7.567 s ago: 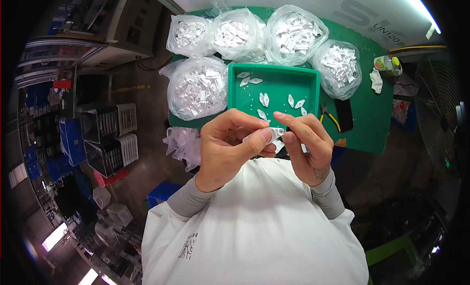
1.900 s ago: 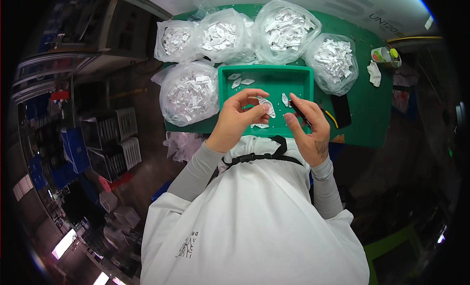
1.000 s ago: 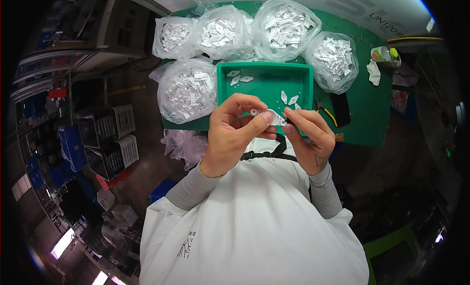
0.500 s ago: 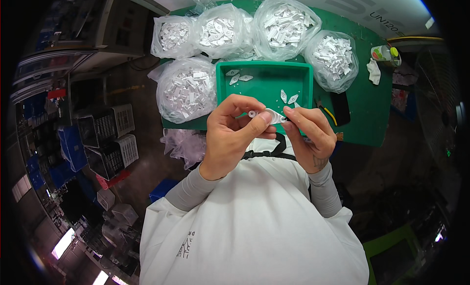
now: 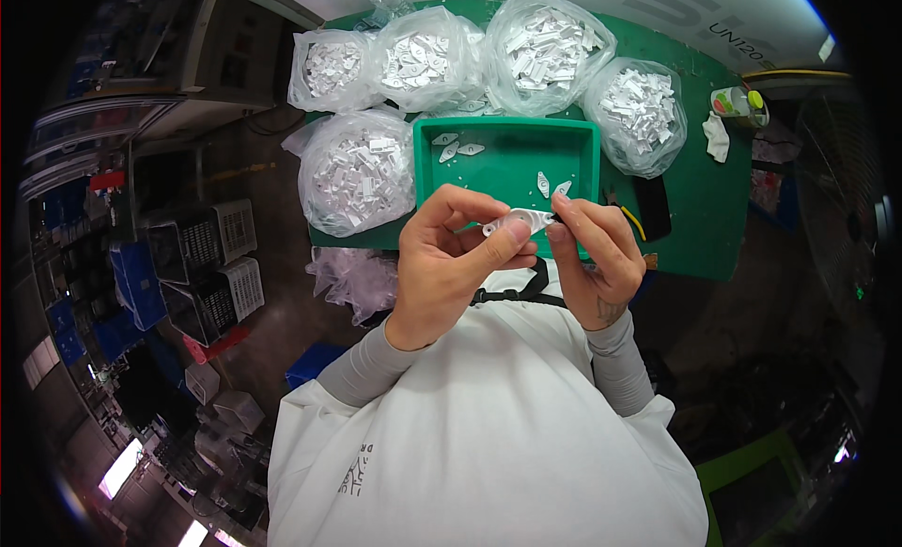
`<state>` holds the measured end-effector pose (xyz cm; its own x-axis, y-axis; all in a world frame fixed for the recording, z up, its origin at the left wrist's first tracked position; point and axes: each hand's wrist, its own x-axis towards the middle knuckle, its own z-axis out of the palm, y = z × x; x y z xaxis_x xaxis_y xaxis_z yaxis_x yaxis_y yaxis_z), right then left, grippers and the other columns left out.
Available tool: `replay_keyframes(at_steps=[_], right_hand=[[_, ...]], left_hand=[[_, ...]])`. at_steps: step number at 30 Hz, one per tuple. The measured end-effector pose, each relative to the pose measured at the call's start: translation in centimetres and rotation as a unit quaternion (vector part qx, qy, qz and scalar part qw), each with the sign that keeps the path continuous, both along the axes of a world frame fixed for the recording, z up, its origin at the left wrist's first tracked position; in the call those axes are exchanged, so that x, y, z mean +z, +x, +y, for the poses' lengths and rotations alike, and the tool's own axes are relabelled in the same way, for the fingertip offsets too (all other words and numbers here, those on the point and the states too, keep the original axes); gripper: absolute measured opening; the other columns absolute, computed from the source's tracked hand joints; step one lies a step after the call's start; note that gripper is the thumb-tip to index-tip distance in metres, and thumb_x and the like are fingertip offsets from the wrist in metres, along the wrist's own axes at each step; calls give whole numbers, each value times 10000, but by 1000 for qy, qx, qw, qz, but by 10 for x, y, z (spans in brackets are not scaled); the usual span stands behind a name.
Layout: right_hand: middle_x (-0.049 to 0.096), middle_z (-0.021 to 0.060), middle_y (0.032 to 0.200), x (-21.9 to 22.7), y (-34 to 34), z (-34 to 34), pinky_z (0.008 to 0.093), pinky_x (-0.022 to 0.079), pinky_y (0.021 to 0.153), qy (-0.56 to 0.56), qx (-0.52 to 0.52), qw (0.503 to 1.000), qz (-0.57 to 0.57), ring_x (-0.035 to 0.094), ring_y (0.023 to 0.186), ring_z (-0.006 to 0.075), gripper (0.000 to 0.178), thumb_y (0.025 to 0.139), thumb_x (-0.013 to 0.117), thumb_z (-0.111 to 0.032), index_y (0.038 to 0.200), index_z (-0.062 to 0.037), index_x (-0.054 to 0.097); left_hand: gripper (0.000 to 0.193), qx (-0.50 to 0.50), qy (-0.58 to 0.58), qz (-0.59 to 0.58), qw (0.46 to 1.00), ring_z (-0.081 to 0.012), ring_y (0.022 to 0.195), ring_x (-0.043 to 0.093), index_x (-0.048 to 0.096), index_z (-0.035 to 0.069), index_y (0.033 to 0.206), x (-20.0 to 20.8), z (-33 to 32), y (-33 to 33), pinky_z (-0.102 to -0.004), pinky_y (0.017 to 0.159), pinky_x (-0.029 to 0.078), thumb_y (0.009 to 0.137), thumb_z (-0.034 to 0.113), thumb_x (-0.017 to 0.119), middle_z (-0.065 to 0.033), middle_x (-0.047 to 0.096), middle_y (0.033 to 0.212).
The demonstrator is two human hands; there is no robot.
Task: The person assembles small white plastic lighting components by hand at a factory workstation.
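Between the thumb and fingers of my left hand [image 5: 451, 256] is a white diamond-shaped plastic part [image 5: 528, 218] with a round hole at its end. My right hand [image 5: 601, 251] is closed in a pinch at the part's right end, where a tiny dark spot shows between the fingertips; what it is I cannot make out. Both hands are over the near side of a green tray [image 5: 507, 127]. Inside the tray, several similar white parts [image 5: 470, 148] lie at the far left and others [image 5: 543, 184] at the right, among small white bits.
Clear plastic bags full of white parts [image 5: 357, 176] stand left of and behind the tray, another bag [image 5: 641, 115] to its right. Yellow-handled pliers [image 5: 631, 222], a dark flat object [image 5: 654, 209], a crumpled white tissue [image 5: 716, 138] and a yellow-capped bottle [image 5: 738, 102] lie farther right.
The white part has turned in my hands, its right end tipping up and its left end down. My right fingertips have risen slightly with it. The tray and bags look unchanged.
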<state>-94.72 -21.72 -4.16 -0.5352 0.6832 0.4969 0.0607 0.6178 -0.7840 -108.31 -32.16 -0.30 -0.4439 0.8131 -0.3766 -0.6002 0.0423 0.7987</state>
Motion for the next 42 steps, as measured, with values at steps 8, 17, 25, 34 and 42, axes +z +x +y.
replay_keyframes(at_steps=[8, 17, 25, 34, 42], right_hand=[[687, 73, 960, -4, -2, -3, 288, 487, 623, 8, -25, 1000, -5, 617, 744, 184, 352, 727, 788, 51, 1064, -28, 727], [683, 60, 943, -12, -4, -5, 269, 460, 635, -19, -38, 999, -22, 601, 748, 162, 313, 775, 773, 8, 1079, -32, 711], [654, 6, 903, -18, 1, -5, 208, 409, 684, -378, 15, 925, 46, 539, 792, 54, 258, 908, 709, -136, 1124, -4, 655], [557, -53, 755, -28, 5, 7, 169, 343, 583, -468, 65, 881, -8, 437, 652, 8, 191, 960, 644, -189, 887, -13, 633], [530, -64, 720, -41, 14, 18, 166, 334, 569, -553, -28, 830, 68, 426, 633, 10, 228, 990, 584, -249, 904, -55, 668]], left_hand=[[178, 8, 17, 21, 1000, -199, 876, 705, 548, -2, 1013, -6, -2, 5, -332, 765, 634, 892, -20, 677, -135, 659, 980], [200, 37, 49, 72, 996, -166, 881, 694, 546, 5, 997, -18, 2, 7, -305, 773, 618, 871, -49, 691, -124, 684, 948], [235, 32, 51, 177, 982, -142, 877, 685, 557, 0, 1018, -34, -2, 8, -272, 766, 604, 850, -79, 701, -95, 656, 938], [190, 10, -62, 353, 933, -62, 765, 634, 607, 14, 990, -58, 4, -22, -196, 671, 523, 854, 0, 738, -43, 661, 863], [377, 73, -149, 477, 863, -217, 779, 687, 585, -14, 1118, -147, 49, -97, -311, 699, 550, 848, 182, 759, -137, 693, 952]])
